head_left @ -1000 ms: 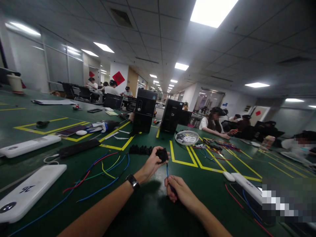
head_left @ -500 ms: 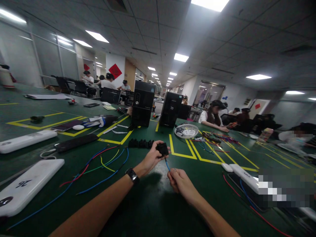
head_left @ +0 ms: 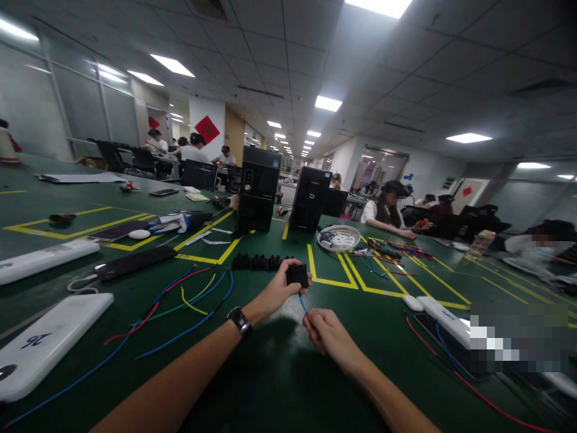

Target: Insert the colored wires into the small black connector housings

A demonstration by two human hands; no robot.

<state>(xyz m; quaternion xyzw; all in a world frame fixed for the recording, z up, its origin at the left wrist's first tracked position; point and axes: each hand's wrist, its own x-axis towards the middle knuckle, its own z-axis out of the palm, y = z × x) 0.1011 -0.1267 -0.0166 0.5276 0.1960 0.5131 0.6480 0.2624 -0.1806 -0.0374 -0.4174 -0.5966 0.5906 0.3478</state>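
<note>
1. The left arm slants in from the bottom left of the frame, a dark wristwatch (head_left: pixel 240 322) strapped at the wrist, with the forearm low over the green table (head_left: pixel 265 379).
2. At the end of it, the left hand (head_left: pixel 283 282) sits just below the centre of the frame, its fingers curled and its thumb laid along the near side of a small black block (head_left: pixel 296 275).
3. That grip is closed around the block, which is held up at the middle of the frame, its dark face partly uncovered between thumb and fingers.
4. The right arm comes up from the bottom right, and the right hand (head_left: pixel 328 334) is bent inward, lower than the left and a little to the right of it.
5. Thumb and forefinger of the right hand pinch a short blue wire (head_left: pixel 303 304), the other fingers folded under.
6. The wire rises from that pinch to the lower edge of the block; the spot is small and dim from here, so I can't tell whether its tip is inside or merely touching.
7. Just behind the left hand, left of centre, a row of black blocks (head_left: pixel 255 261) lies on the table.
8. Loose coloured wires (head_left: pixel 180 322) spread over the left-centre of the frame, beside the left forearm.
9. Beyond the hands, two black computer towers (head_left: pixel 258 192) stand upright near the centre, with a white basket (head_left: pixel 338 237) to their right.
</note>
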